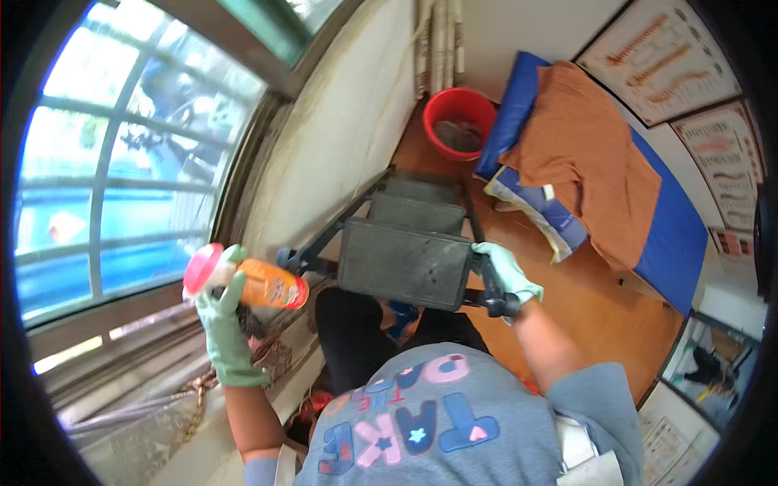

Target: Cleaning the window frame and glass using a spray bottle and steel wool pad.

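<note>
My left hand [223,328], in a pale green rubber glove, grips an orange bottle [271,283] by its pink and white top, close to the barred window [113,162]. The bottle lies tilted almost sideways, with its base to the right. A black folding step ladder [405,263] stands right in front of my legs, its wide steps leading down toward the far wall. My right hand [509,274], gloved the same way, is closed round the ladder's right side rail; its fingertips are partly hidden.
On the floor beyond the ladder stands a red bucket [459,121] with dark contents. To the right is a blue bed [673,211] with a brown cloth [596,162] over it and a blue and white bag [539,206] at its near side. Framed charts [660,57] hang on the wall.
</note>
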A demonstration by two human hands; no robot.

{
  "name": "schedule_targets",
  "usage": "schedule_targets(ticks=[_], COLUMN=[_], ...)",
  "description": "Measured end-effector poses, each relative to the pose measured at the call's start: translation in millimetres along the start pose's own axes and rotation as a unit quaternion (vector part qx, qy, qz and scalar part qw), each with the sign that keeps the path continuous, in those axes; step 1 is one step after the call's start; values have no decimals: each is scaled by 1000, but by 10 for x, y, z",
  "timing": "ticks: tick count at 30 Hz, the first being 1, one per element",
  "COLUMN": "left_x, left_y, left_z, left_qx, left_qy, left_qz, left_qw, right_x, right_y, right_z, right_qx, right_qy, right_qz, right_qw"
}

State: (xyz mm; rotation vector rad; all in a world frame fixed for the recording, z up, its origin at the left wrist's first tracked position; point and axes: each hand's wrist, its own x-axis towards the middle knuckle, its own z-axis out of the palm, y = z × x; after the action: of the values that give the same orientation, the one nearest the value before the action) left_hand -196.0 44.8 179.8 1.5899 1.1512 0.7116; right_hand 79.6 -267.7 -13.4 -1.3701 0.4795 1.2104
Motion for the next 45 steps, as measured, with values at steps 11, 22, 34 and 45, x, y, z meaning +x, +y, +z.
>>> schedule_targets(ticks=[11, 22, 34, 45], left_x=[356, 952, 1625, 1909], left_y=[-85, -126, -206, -313], left_z=[53, 43, -31, -21], left_qx=[89, 99, 83, 331], left_qy=[-6, -179, -287, -227], left_qz=[23, -11, 69, 563], left_qw=[996, 979, 952, 722], right_x=[123, 155, 134, 283], right_y=[-54, -161, -100, -91], right_z=[60, 83, 102, -22], right_qx=[-4, -53, -83, -99], right_qy=[43, 57, 63, 10], right_qz=[25, 64, -24, 28], right_qw=[999, 995, 994, 995])
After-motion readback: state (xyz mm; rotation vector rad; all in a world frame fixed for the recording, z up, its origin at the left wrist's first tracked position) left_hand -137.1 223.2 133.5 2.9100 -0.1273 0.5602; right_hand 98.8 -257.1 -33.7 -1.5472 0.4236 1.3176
